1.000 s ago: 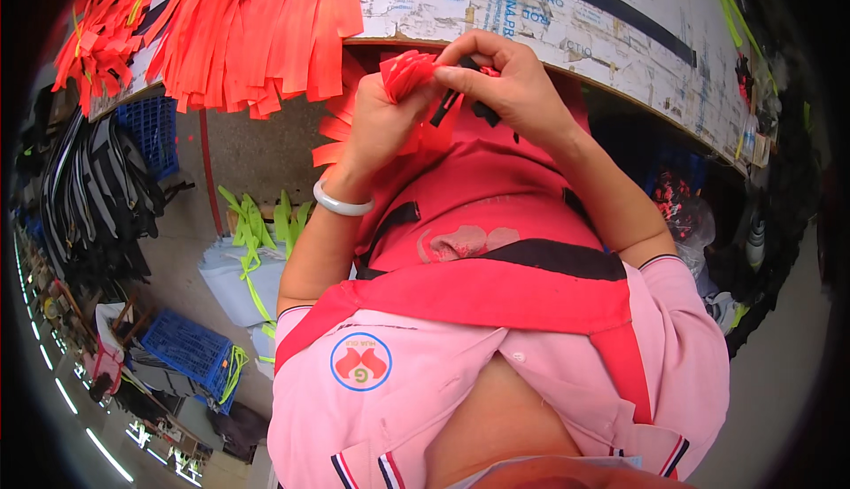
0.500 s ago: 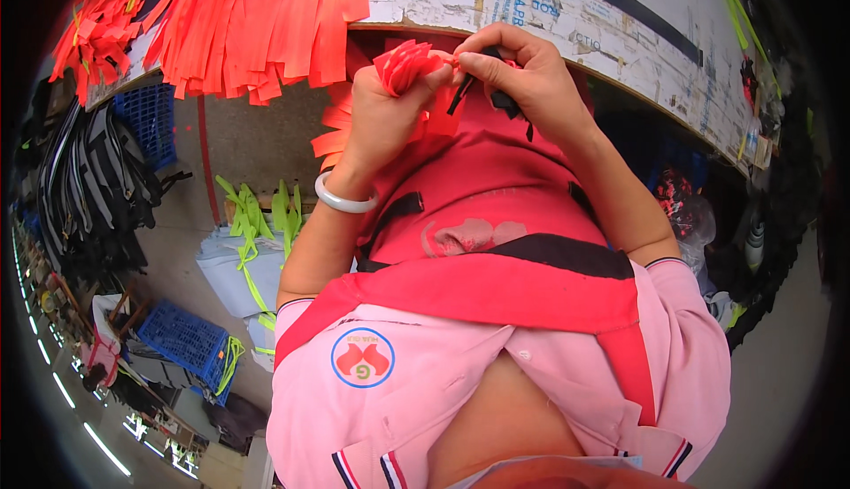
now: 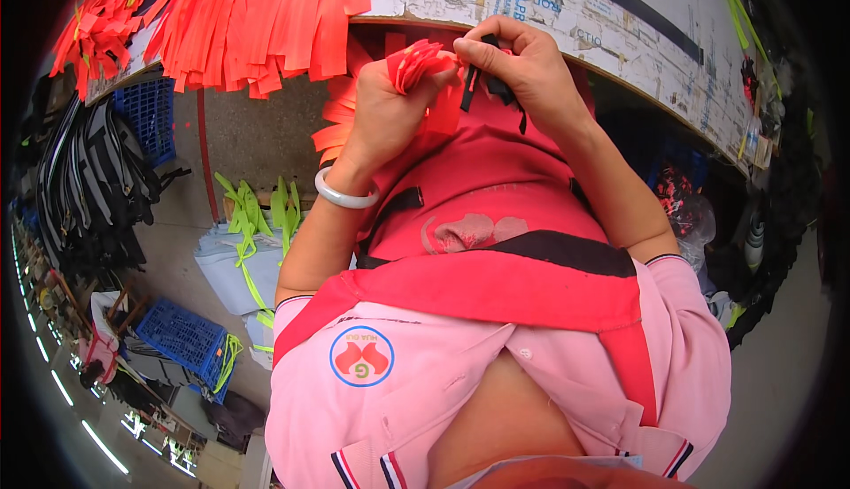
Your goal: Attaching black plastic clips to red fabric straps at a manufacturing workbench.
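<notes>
My left hand (image 3: 379, 115) is closed round a bundle of red-orange fabric strips (image 3: 414, 66), whose folded ends stick up above the fist. More of these strips hang down behind that hand and wrist. Close beside it, thumb and forefinger of my right hand (image 3: 542, 73) pinch together near the left fingertips. Narrow black strips (image 3: 498, 89) sit in the right hand, with loose ends dangling below its fingers. Exactly what lies between the pinching fingertips is too small to make out. Both hands are held in front of the red apron (image 3: 478, 184), by the table's near edge.
A thick pile of red-orange strips (image 3: 257, 24) overhangs the worn white table (image 3: 611, 42) at the left. Black straps (image 3: 93, 188) hang farther left, near blue crates (image 3: 181, 334). Grey-white sheets with yellow-green ties (image 3: 232, 268) lie below. A clear plastic bag (image 3: 695, 219) is at right.
My right hand has risen slightly, and the black strips in it hang at a different angle. The left fist has turned a little, still holding the red-orange bundle.
</notes>
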`<state>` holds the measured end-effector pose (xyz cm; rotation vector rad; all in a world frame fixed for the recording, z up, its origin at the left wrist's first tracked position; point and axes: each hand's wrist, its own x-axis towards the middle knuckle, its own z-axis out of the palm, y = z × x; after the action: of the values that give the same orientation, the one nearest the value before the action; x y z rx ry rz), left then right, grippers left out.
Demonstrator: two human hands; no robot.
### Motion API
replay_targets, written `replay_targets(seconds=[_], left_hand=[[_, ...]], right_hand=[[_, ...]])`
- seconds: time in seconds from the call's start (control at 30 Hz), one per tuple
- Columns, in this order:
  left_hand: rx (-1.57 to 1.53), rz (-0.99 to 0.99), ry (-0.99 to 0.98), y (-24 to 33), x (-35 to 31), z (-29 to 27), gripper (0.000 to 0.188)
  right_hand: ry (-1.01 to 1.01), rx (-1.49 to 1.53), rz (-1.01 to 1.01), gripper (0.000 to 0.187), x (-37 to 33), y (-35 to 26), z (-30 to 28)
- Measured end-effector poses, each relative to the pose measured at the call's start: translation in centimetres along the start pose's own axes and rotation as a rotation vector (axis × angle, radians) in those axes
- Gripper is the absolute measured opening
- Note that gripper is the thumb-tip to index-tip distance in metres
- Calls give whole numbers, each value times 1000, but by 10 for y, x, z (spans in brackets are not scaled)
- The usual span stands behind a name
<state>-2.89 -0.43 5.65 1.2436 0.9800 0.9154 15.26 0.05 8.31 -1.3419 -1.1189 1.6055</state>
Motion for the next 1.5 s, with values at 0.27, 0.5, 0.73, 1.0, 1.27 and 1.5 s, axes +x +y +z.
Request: replay_targets(seconds=[0.27, 0.5, 0.73, 1.0, 1.27, 1.5], left_hand=[[35, 9, 3, -2, -2, 0, 10], [10, 27, 81, -6, 0, -2, 10], [-150, -27, 80, 3, 6, -9, 11], [-311, -236, 8, 12, 2, -18, 14], [-410, -275, -121, 13, 1, -25, 17], [-357, -284, -141, 14, -2, -27, 16]], right_hand=[[-125, -74, 8, 16, 4, 2, -5], [-41, 27, 23, 23, -3, 11, 4], [-38, -51, 61, 19, -4, 13, -11], [-103, -5, -145, 13, -8, -7, -7], [-168, -19, -73, 11, -12, -11, -4], [-225, -119, -91, 16, -13, -8, -5]])
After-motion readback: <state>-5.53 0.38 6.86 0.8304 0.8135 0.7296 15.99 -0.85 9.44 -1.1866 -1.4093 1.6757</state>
